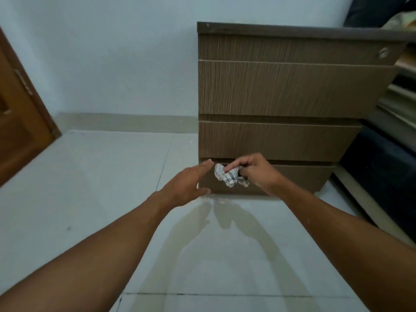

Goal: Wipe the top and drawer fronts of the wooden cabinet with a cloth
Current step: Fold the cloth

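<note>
A brown wooden cabinet (pixel 281 91) with several drawer fronts stands against the pale wall. Its dark top edge (pixel 292 31) is seen from below, so the top surface is hidden. My right hand (pixel 256 170) is shut on a crumpled white checked cloth (pixel 227 175), pressed against the left part of the lowest drawer front (pixel 299 179). My left hand (pixel 186 185) is open, fingers together, resting flat at the lower left corner of the cabinet beside the cloth.
A glossy pale tiled floor (pixel 112 176) spreads in front and to the left. A brown wooden door (pixel 20 122) stands at the far left. Dark furniture and stacked items (pixel 391 136) crowd the cabinet's right side. A round lock (pixel 383 52) sits on the top drawer.
</note>
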